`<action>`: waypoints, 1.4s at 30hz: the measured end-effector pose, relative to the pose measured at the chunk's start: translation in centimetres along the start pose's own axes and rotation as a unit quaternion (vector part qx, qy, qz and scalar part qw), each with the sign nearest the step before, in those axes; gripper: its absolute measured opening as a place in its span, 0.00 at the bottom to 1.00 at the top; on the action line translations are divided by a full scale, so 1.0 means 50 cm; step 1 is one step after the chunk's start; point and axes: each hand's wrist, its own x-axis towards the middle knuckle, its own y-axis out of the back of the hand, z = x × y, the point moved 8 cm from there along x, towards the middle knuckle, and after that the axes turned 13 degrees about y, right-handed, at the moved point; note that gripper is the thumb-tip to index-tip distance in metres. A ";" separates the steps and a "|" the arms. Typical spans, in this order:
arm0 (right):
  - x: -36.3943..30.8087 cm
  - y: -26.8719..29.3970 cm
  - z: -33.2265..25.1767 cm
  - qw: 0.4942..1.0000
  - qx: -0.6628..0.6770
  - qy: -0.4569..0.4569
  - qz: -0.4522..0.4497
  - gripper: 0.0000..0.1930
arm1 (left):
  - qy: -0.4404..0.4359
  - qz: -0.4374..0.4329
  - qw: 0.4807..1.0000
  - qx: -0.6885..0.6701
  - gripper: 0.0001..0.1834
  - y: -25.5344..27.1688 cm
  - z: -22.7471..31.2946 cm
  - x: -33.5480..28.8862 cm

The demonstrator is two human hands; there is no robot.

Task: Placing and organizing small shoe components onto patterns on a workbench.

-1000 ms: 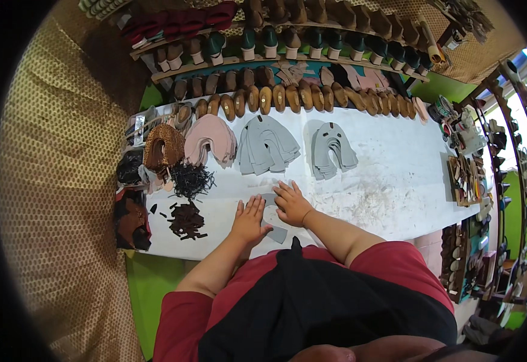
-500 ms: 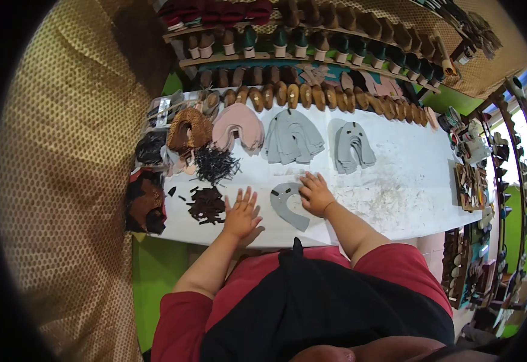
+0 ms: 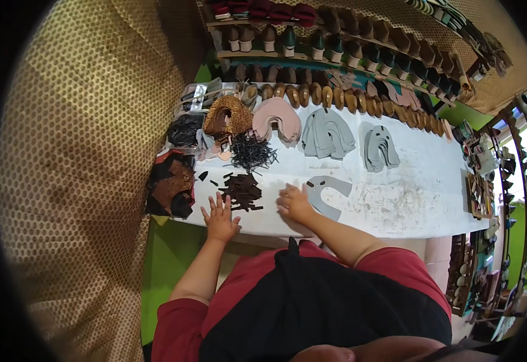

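My left hand [image 3: 220, 222] is over the near edge of the table, fingers spread, just in front of a pile of small dark brown strips [image 3: 243, 192]. It holds nothing that I can see. My right hand [image 3: 295, 204] is between that pile and a single grey U-shaped shoe upper [image 3: 337, 208], close to the upper's left side. Its fingers are partly apart, and nothing shows in them. The grey upper lies flat with its open end to the right. Two small dark pieces [image 3: 316, 183] sit on its upper left part.
Farther back lie a tangle of thin black strips [image 3: 252, 152], leopard-print uppers [image 3: 216, 120], pink uppers [image 3: 267, 111] and two grey stacks [image 3: 323, 136] [image 3: 373, 151]. Brown shoe lasts [image 3: 339, 98] line the back. Dark scraps [image 3: 170, 181] are at left, a tool rack [image 3: 479, 194] at right.
The view has swung left. My right hand has moved off the grey upper's right side to its left. My left hand has shifted from right of the brown strips to in front of them.
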 end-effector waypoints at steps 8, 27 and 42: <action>0.065 -0.069 -0.090 0.999 -0.027 -0.037 0.004 0.09 | -0.084 0.018 0.996 -0.022 0.43 0.013 -0.002 -0.039; -0.107 0.167 0.165 0.969 -0.002 -0.238 -0.072 0.21 | -0.175 0.007 0.983 -0.046 0.39 0.014 0.143 -0.013; -0.081 0.161 0.143 0.988 -0.123 -0.087 -0.041 0.13 | -0.253 -0.056 0.966 -0.014 0.36 -0.016 0.292 -0.048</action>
